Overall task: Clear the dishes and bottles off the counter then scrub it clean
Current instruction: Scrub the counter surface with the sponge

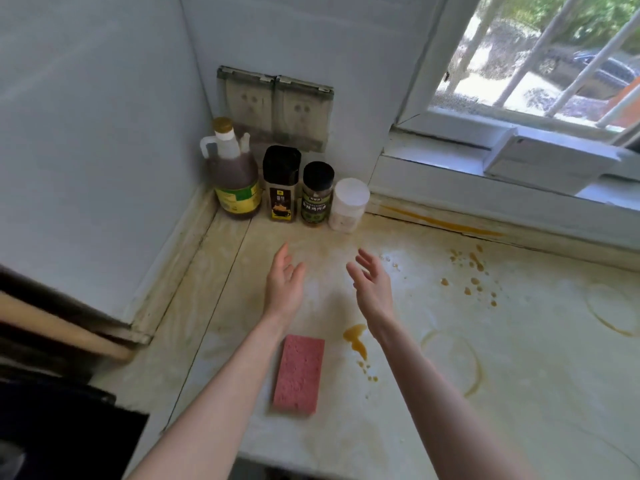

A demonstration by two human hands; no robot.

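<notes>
Both hands are out over the bench [519,358], side by side, with a gap between them. The left hand [284,285] has its fingers straight and loose, and it holds nothing. The right hand [372,289] has its fingers spread and a little bent, and it holds nothing too. The palms face each other.

A pink sponge [299,374] lies flat on the bench between the two arms, nearer to the person than the hands. It lies apart from both hands.

Four things stand in a row in the back corner, past the hands. On the left is a big bottle [235,181] with a handle, a gold cap and dark liquid inside. Next is a tall jar [281,185] with a black lid. Then comes a round jar [317,195] with a black lid and a green label. Last is a white jar [348,206]. They all stand upright, close together.

The bench is dirty. A brown puddle [356,336] sits between the sponge and the right arm. Small brown drops [474,278] lie farther right. Ring marks [457,358] show there too.

Two wall sockets [275,109] sit above the jars. A window [536,57] is at the top right.
</notes>
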